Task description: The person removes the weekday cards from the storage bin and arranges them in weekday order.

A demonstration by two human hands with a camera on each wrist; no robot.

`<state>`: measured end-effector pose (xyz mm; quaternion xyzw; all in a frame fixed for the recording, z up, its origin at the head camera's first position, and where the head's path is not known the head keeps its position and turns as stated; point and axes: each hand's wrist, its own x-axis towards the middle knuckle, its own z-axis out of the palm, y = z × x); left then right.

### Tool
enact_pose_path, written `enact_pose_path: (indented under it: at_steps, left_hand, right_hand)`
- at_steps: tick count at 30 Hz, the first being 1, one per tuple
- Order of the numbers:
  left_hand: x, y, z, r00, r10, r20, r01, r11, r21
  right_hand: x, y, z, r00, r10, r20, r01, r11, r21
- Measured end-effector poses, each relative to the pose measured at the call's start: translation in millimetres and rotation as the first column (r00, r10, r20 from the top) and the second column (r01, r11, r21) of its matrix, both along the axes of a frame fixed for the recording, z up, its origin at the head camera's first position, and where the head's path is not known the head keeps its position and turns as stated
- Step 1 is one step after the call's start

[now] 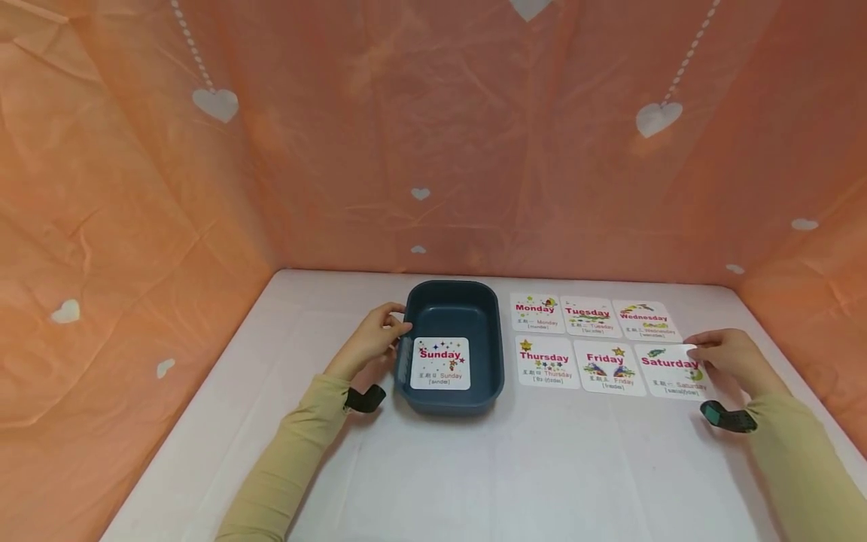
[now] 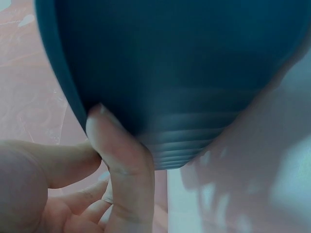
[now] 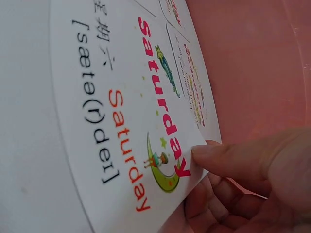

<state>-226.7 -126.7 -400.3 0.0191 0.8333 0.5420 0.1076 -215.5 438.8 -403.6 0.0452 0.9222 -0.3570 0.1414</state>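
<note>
My left hand [image 1: 371, 339] pinches the left rim of a dark blue rectangular bin [image 1: 450, 410], with the thumb and a finger [image 2: 129, 160] on either side of the wall in the left wrist view. Inside the bin lies a white Sunday card [image 1: 441, 363]. At the right, my right hand [image 1: 734, 361] pinches the upper right edge of the Saturday card [image 1: 670, 369], its thumb [image 3: 228, 158] on the printed face in the right wrist view. The Friday card [image 1: 608, 367] lies just left of the Saturday card.
The Monday card [image 1: 537, 314], Tuesday card [image 1: 591, 316] and Wednesday card [image 1: 646, 321] form a back row right of the bin. The Thursday card [image 1: 546, 363] lies in front of Monday. Orange cloth walls [image 1: 460, 165] with hearts enclose the white table [image 1: 576, 474].
</note>
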Motion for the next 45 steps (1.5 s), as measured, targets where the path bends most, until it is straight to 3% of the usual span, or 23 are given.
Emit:
enact_pose_path:
  at_steps: [19, 27, 41, 45]
  left_hand:
    - [1.3, 0.3, 6.9, 1.000, 0.001, -0.011, -0.001, 1.000, -0.002]
    - [1.1, -0.2, 3.4, 1.000, 0.004, -0.007, -0.004, 1.000, 0.004]
    - [1.7, 1.2, 1.5, 1.000, 0.005, 0.006, -0.005, 1.000, -0.016]
    - [1.6, 0.5, 3.4, 1.000, 0.005, 0.003, -0.005, 1.000, -0.019]
  right_hand:
    - [-4.6, -6.5, -2.5, 0.998, -0.040, -0.055, 0.043, 0.998, 0.053]
    - [-2.4, -7.7, -4.9, 0.994, -0.112, 0.008, 0.112, 0.994, 0.010]
    - [1.0, -7.8, -7.4, 0.986, -0.129, -0.101, 0.134, 0.990, 0.041]
    - [-2.2, -9.7, -3.4, 0.982, -0.145, -0.119, 0.146, 0.989, 0.001]
